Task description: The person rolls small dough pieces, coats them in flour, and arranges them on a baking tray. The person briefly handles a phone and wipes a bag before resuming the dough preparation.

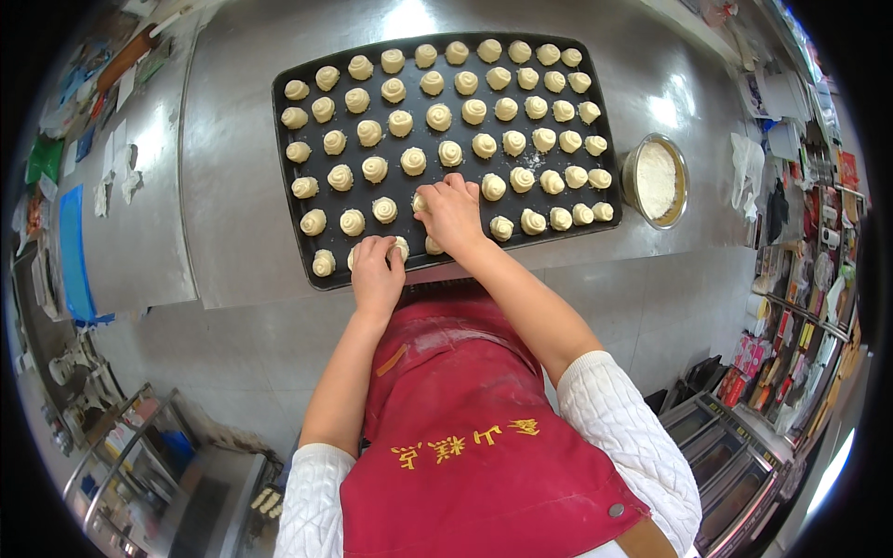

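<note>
A dark metal baking tray (399,183) holds rows of small pale dough pieces with spiral tops, such as the dough piece (413,161) near its middle. My left hand (377,272) is at the tray's near edge, its fingers over and beside dough pieces that they partly cover; the thumb touches a dough piece (399,249). Farther in and to the right, my right hand (450,213) reaches over the tray, fingers bent down around a dough piece (419,203) at its left side. The undersides of both hands are hidden, so their exact hold is hard to see.
A metal bowl (682,183) of white flour-like powder stands right of the tray on the steel worktable (237,230). A blue strip (75,251) lies at the left, with a wooden rolling pin (125,57) behind it. Crowded shelves line the right side.
</note>
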The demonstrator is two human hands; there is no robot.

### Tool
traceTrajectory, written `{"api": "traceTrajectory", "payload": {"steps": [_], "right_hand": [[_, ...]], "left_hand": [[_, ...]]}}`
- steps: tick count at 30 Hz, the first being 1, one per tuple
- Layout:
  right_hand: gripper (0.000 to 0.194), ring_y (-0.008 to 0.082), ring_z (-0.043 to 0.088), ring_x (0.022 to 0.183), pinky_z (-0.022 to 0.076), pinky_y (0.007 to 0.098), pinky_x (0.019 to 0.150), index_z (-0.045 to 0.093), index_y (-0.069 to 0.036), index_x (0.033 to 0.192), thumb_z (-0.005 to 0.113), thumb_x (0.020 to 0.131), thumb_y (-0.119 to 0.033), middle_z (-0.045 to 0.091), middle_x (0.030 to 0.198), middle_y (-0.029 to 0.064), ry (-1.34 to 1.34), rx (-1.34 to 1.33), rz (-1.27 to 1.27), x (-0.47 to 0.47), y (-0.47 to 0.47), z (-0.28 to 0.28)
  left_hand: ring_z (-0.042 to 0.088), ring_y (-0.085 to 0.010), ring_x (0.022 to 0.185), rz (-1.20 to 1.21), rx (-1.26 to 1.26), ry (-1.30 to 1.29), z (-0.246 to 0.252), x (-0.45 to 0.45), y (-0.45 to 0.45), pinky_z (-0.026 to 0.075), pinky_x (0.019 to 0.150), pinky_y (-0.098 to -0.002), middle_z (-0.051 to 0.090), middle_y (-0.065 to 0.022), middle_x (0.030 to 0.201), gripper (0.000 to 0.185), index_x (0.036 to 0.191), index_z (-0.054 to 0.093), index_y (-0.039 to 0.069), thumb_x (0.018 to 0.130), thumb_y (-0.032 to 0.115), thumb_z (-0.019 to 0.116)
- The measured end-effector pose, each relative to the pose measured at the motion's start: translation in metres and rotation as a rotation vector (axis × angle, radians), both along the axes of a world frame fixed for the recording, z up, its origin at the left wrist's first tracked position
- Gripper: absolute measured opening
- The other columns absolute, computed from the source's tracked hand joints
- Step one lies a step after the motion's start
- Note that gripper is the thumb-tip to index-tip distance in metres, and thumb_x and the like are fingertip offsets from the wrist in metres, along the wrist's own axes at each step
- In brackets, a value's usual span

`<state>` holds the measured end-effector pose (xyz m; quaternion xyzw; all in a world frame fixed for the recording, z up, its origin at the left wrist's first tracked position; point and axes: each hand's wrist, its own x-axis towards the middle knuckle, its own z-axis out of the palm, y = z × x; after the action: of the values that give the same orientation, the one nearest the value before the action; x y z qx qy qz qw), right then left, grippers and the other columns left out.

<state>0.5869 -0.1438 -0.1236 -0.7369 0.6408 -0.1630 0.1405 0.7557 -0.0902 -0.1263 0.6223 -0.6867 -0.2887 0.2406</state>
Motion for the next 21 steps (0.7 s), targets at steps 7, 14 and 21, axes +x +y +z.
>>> {"api": "traceTrajectory", "payload": {"steps": [7,14,21], "right_hand": [[0.038,0.0233,0.055,0.099,0.0361,0.0405,0.084,0.072,-0.014,0.102,0.081,0.066,-0.02,0.068,0.094,-0.0003,-0.112,-0.04,0.016,-0.006,0.004,-0.017],[0.045,0.0237,0.054,0.103,0.0364,0.0413,0.086,0.069,-0.013,0.112,0.08,0.069,-0.021,0.063,0.105,0.0005,-0.103,-0.08,-0.02,-0.01,0.006,-0.001],[0.029,0.0232,0.056,0.098,0.0388,0.0399,0.082,0.072,-0.013,0.1,0.077,0.072,-0.016,0.065,0.097,0.0007,-0.043,-0.052,-0.172,-0.041,0.01,0.0]], "left_hand": [[0.05,-0.0366,0.117,-0.093,-0.146,-0.036,0.003,-0.005,-0.011,0.042,0.098,-0.0433,0.054,-0.0171,0.123,0.039,0.116,0.062,0.002,0.078,0.004,0.066],[0.048,-0.0361,0.12,-0.145,-0.135,-0.104,-0.005,-0.006,-0.022,0.041,0.098,-0.0448,0.052,-0.0173,0.128,0.043,0.118,0.06,0.0,0.076,0.004,0.065],[0.049,-0.0352,0.121,-0.125,-0.123,-0.115,-0.004,-0.006,-0.017,0.041,0.098,-0.0453,0.052,-0.0173,0.128,0.037,0.116,0.062,0.002,0.08,0.008,0.066]]}}
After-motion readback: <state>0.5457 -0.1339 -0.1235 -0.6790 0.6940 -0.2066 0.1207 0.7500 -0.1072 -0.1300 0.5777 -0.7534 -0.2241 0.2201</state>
